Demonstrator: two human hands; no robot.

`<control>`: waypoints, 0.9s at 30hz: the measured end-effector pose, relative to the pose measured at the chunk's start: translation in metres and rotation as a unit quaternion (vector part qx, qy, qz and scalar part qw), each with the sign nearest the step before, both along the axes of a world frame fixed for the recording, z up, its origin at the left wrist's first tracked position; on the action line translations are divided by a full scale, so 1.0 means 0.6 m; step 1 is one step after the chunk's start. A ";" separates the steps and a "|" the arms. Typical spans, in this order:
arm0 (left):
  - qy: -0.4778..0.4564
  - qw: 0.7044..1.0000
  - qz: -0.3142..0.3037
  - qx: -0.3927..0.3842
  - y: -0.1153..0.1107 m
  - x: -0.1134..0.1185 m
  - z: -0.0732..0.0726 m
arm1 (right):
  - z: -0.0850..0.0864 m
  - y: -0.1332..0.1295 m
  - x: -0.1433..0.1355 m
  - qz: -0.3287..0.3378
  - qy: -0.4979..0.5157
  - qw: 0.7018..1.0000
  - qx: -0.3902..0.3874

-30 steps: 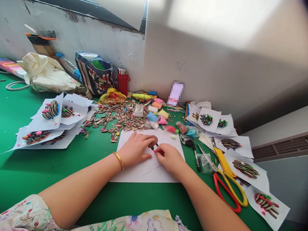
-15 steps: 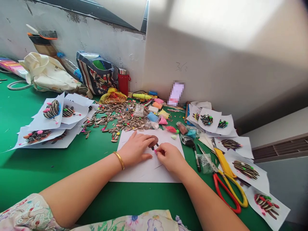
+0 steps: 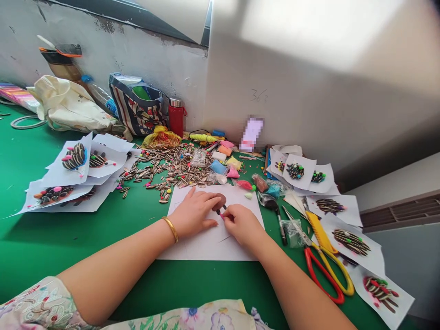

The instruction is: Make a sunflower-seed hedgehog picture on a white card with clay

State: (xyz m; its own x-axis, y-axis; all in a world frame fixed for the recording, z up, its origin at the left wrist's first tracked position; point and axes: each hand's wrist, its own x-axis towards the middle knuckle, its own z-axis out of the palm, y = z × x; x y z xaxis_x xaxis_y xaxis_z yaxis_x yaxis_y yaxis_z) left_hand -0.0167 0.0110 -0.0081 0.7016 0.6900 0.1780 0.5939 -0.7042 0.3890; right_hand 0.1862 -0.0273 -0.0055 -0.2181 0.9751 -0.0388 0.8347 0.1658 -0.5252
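A white sheet of paper lies on the green table in front of me. On it is a flat brown clay shape with small black pieces at its lower edge. My left hand rests flat on the sheet, fingers stretched out, the fingertips at the brown clay. Just right of it, my right hand is closed in a pinch at a small pink piece of clay beside the black bits. The fingers partly cover this pink piece.
Sunflower seeds and bags of coloured clay lie beyond the sheet. Scissors, a yellow cutter and a black marker are to the right. Paper sheets with seed pictures are stacked left, with more sheets right.
Both hands hold almost the same place. The right hand's pinch at the pink clay has shifted only very slightly.
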 end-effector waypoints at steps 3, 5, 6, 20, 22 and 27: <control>0.000 1.000 0.000 -0.002 0.000 0.000 0.002 | -0.001 0.002 -0.001 0.005 -0.010 1.000 -0.001; 0.001 1.000 0.001 -0.004 -0.001 0.000 0.002 | 0.000 0.002 -0.001 0.008 -0.012 1.000 -0.003; 0.001 1.000 0.000 -0.006 -0.001 0.000 0.003 | 0.001 0.002 0.000 0.010 -0.009 1.000 -0.004; -0.001 1.000 -0.004 -0.009 0.000 0.000 0.001 | 0.005 0.001 0.008 -0.009 0.018 1.000 0.011; -0.003 1.000 -0.005 -0.007 0.000 0.000 0.001 | 0.005 0.003 0.013 -0.016 0.012 1.000 0.013; -0.010 1.000 -0.004 0.000 0.000 0.001 0.003 | 0.007 0.007 0.024 -0.038 0.004 0.999 0.013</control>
